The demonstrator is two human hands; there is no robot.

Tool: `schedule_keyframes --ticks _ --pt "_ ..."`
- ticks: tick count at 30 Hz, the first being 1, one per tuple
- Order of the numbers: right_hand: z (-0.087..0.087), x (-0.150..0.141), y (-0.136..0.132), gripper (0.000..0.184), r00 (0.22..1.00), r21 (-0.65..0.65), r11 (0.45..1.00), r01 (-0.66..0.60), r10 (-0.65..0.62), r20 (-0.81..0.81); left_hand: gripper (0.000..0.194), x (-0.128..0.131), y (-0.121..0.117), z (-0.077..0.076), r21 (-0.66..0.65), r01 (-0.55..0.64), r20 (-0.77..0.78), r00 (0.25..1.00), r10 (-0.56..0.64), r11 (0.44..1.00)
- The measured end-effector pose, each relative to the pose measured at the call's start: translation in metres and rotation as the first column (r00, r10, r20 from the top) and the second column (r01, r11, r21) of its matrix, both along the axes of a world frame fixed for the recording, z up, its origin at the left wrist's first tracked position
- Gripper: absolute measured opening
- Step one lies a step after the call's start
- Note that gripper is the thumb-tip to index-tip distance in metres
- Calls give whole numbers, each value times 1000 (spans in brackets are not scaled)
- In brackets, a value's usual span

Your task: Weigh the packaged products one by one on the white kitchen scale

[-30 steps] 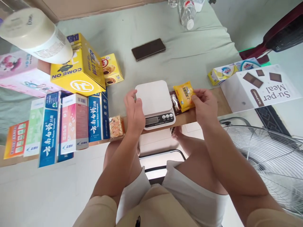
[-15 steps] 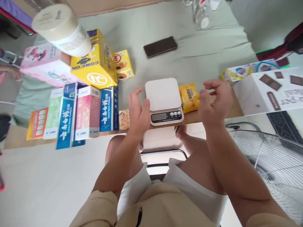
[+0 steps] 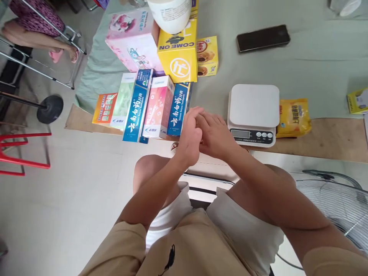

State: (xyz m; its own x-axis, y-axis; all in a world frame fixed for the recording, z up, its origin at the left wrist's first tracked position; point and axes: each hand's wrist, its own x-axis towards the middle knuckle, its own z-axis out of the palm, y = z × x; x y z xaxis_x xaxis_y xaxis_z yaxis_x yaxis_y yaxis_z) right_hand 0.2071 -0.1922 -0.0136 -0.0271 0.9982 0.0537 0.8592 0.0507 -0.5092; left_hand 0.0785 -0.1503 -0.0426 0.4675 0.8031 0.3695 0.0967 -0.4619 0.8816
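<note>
- Nearest lay the tan shirt (image 3: pixel 186 245) and the white shorts (image 3: pixel 247 237) of the seated person, with a wire-caged fan (image 3: pixel 324 199) at the right.
- The left hand (image 3: pixel 189 138) and right hand (image 3: pixel 215 134) came together at the table's front edge, their fingers overlapping in view. The fingers were bent inward; whether they grasped anything between them could not be told, as the hands hid that spot.
- The wooden strip (image 3: pixel 336 142) ran along that edge, partly bare at the right.
- The white kitchen scale (image 3: pixel 254 107) stood just right of the right hand, its platform bare, its display and buttons toward the person.
- The yellow packet (image 3: pixel 296 117) lay against or just beside the scale's right side.
- The blue toothpaste box (image 3: pixel 178 115) stood just left of the left hand; contact between them was unclear. Beyond it leftward came a pink box (image 3: pixel 156 111), a second blue box (image 3: pixel 136 111), a green box (image 3: pixel 122 103) and an orange box (image 3: pixel 105 109).
- Behind the row stood a pale pink carton (image 3: pixel 138 53) and a large yellow box (image 3: pixel 180 67) bearing a white jar (image 3: pixel 172 15), with a small yellow box (image 3: pixel 208 57) beside it.
- Farther back, a dark phone (image 3: pixel 263 38) lay on the green cloth (image 3: pixel 224 23).
- Another person's legs (image 3: pixel 40 40) showed at the far left.
</note>
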Motion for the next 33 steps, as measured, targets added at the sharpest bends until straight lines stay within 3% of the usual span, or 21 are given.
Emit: schedule_keyframes --ticks 4,8,13,17,20,24,26,29,33 --pt "5 2 2 61 998 46 998 48 -49 28 56 -1 5 4 -47 65 124 991 -59 997" --pt "21 38 -18 62 984 231 959 165 -177 29 61 14 14 6 69 77 267 959 -93 995" --pt "23 96 -45 59 929 372 866 335 -369 22 60 51 19 9 48 216 91 971 -219 975" --pt "10 119 -46 56 914 273 882 384 -405 24 57 80 20 10 50 269 77 959 -272 962" --pt "8 125 -45 56 921 271 888 371 -389 17 52 94 21 9 51 236 117 964 -240 970" --pt "9 130 -52 42 884 416 797 438 -466 -38 50 97 23 7 98 177 55 982 -183 979" --pt "8 131 -54 40 854 401 772 493 -517 -55 51 95 24 5 144 180 -20 984 -179 973" --pt "3 127 -55 44 820 310 774 552 -572 -31 57 94 24 1 232 206 -125 975 -181 951" --pt "-2 113 -53 45 843 278 807 521 -538 -15 71 97 14 -3 297 182 -257 961 -105 937"
